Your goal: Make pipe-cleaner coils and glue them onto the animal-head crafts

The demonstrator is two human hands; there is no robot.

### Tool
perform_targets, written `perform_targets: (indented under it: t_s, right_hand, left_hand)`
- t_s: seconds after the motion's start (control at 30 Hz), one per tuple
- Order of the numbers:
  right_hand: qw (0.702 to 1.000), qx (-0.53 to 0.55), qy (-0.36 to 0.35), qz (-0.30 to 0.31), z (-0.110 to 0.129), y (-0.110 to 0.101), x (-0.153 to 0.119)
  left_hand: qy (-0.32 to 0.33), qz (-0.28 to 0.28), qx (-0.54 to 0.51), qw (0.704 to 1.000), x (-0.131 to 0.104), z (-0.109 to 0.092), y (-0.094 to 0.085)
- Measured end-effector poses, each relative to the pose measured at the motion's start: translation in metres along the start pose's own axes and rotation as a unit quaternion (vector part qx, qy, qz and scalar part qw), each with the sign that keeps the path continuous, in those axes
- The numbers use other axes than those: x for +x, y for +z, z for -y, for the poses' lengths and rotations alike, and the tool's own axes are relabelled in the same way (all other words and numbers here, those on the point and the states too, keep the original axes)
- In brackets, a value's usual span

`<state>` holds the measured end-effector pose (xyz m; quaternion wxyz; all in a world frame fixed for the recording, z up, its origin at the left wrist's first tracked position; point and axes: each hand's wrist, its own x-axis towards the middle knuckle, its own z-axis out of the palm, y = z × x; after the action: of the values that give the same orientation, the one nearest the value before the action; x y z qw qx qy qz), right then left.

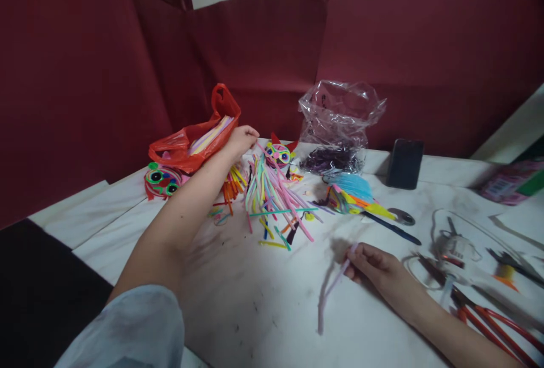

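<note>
My left hand (pixel 243 139) reaches to the back of the table, fingers pinched at the end of a pink pipe cleaner (pixel 262 149) by the top of a loose pile of pastel pipe cleaners (pixel 272 192). A red plastic bag (pixel 181 144) holding more of them lies just left of that hand. At the right front, my right hand (pixel 369 264) pinches one end of a bent light purple pipe cleaner (pixel 330 293), whose other end hangs down toward me. Short cut pieces (pixel 272 244) lie between the pile and me.
Colourful faces (pixel 159 180) sit by the bag and behind the pile (pixel 279 154). Further right are a clear bag (pixel 340 124), a phone (pixel 405 164), a blue feathery piece (pixel 351 187), a dark pen-like tool (pixel 393 229), a glue gun (pixel 459 249) and red-handled scissors (pixel 488 320).
</note>
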<state>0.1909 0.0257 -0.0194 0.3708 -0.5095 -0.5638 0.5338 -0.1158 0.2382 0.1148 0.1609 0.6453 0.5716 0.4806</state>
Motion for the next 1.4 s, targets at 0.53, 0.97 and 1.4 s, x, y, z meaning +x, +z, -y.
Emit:
perform_targets:
  t_s: [0.53, 0.97, 1.4]
  right_hand:
    - [0.977, 0.202, -0.051, -0.044, 0.012, 0.002, 0.010]
    - [0.959, 0.258, -0.101, -0.064, 0.052, 0.053, 0.005]
    - [0.965, 0.229, -0.129, 0.001, 0.044, 0.046, 0.009]
  left_hand:
    - [0.006, 0.323, -0.131, 0.937, -0.136, 0.002, 0.033]
    - [-0.106, 0.308, -0.322, 0.889, -0.238, -0.052, 0.055]
    - [-0.074, 0.319, -0.274, 0.904, -0.238, -0.034, 0.062]
